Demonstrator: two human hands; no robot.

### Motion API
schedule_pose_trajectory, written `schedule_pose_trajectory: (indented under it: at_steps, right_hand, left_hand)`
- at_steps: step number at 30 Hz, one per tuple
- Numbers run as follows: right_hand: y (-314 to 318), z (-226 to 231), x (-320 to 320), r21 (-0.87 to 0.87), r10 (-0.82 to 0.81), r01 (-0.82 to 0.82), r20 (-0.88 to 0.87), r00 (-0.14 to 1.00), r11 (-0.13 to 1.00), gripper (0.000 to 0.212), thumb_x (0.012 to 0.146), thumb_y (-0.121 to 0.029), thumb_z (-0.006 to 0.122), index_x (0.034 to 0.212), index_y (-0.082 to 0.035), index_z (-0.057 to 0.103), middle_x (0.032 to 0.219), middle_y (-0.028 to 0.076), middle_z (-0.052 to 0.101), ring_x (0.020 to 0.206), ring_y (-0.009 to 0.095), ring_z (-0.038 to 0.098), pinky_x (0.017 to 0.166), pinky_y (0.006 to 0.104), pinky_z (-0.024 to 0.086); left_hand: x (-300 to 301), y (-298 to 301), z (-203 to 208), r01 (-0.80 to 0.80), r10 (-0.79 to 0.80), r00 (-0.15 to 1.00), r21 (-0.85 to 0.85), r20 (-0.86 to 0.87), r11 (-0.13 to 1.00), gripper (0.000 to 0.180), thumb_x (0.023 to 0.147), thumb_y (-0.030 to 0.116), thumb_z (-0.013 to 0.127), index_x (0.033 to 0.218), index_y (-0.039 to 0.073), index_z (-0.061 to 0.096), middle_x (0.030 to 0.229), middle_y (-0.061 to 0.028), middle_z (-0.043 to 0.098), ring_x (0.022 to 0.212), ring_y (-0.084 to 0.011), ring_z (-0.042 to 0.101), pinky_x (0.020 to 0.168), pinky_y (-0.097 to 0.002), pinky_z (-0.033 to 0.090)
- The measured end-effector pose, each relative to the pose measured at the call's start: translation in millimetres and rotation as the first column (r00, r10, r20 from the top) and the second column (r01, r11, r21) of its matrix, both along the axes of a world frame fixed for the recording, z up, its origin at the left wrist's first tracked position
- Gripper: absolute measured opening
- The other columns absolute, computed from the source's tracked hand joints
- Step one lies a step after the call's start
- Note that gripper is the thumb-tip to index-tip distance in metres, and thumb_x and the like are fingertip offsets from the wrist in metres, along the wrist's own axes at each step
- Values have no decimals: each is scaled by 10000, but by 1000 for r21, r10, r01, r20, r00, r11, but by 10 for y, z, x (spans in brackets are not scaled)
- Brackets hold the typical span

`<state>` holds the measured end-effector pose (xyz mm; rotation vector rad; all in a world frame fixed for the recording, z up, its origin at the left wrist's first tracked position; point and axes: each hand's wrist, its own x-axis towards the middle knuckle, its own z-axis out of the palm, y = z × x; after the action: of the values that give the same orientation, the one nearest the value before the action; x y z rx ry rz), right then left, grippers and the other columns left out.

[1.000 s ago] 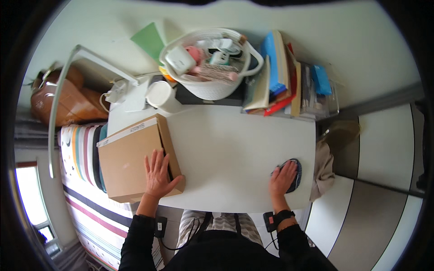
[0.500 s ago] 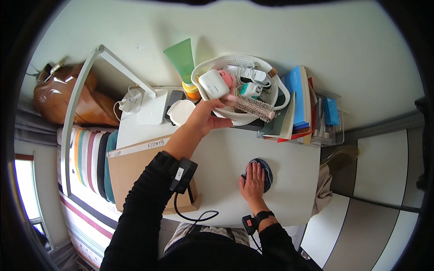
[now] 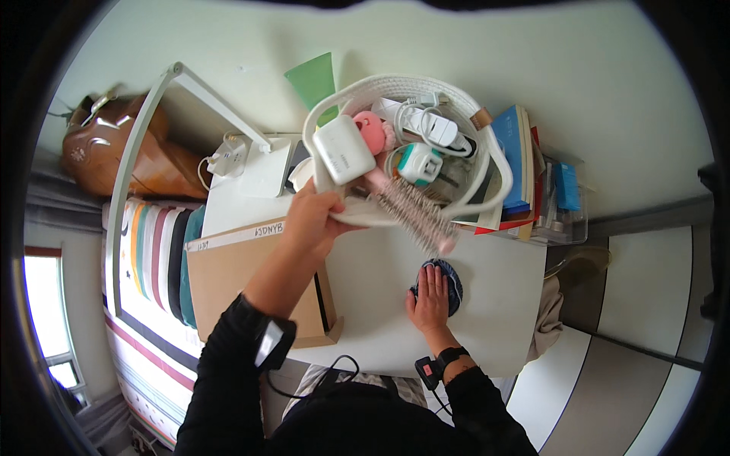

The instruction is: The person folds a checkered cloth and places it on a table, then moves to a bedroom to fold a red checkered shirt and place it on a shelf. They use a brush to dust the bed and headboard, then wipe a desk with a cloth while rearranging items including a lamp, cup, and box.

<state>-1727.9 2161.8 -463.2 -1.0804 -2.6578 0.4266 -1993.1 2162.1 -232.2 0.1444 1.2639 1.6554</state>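
Note:
My left hand is closed on the near left rim of a white woven basket, which is raised and tilted over the back of the desk. In the basket lie a white box-shaped charger, a pink round toy-like thing, a white-and-teal plug and a white power strip with cables. A pink bristled hairbrush sticks out over the near rim. My right hand lies flat, fingers stretched, on a folded dark blue cloth on the white desk.
A flat cardboard box lies on the desk's left side. Behind it stand a white lamp and a green tube. Books and a clear plastic organizer stand at the back right. A brown bag sits at far left.
My left hand has taken hold of the basket and lifted it up and toward me, tilting it. The hairbrush now hangs further over the rim. My right hand stays on the cloth.

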Motion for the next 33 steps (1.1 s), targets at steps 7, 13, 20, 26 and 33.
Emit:
schedule_pose_trajectory:
  at_steps: [7,13,20,26,33]
  right_hand:
    - [157,90,276,-96,269,-277,-86,959,956,685,793,-352,606,1327,24,399,1386,206,385,1317,367,314,1081,507,234]
    - [235,-55,148,27,303,-301,-89,949,953,523,825,-251,619,1257,1,465,1343,164,433,1280,338,361,1058,479,286]
    - [446,-91,-366,-15,235,-250,-297,925,968,312,835,-166,644,1079,-2,541,1096,150,554,1002,332,515,855,437,419]
    - [579,325,-961,-85,192,-278,-532,825,957,263,842,-148,651,1038,-6,548,978,148,580,889,326,541,780,393,452]
    - [1205,950,-1750,134,279,-256,-658,699,957,335,843,-181,634,1114,-9,538,1108,146,572,1017,332,532,885,435,417]
  left_hand:
    - [16,-1403,371,-136,120,987,-155,-105,978,615,660,-64,412,1269,24,406,1079,-141,520,953,-302,578,765,-527,537]
    - [23,-2344,356,-396,371,918,-254,-141,883,703,639,-43,385,1338,16,339,1229,-176,494,1079,-334,555,881,-514,506]
    - [-18,-2806,-90,-554,536,832,-239,-143,797,676,679,-54,367,1347,33,319,1249,-183,492,1068,-345,578,802,-504,559]
    - [64,-3074,-144,-362,332,931,-269,-150,893,518,900,218,552,1301,-59,376,1151,-177,572,973,-307,632,709,-400,585]
    - [464,-2437,-353,525,-529,840,-435,124,732,529,925,301,557,1292,-57,429,1206,-177,565,970,-270,636,737,-346,573]
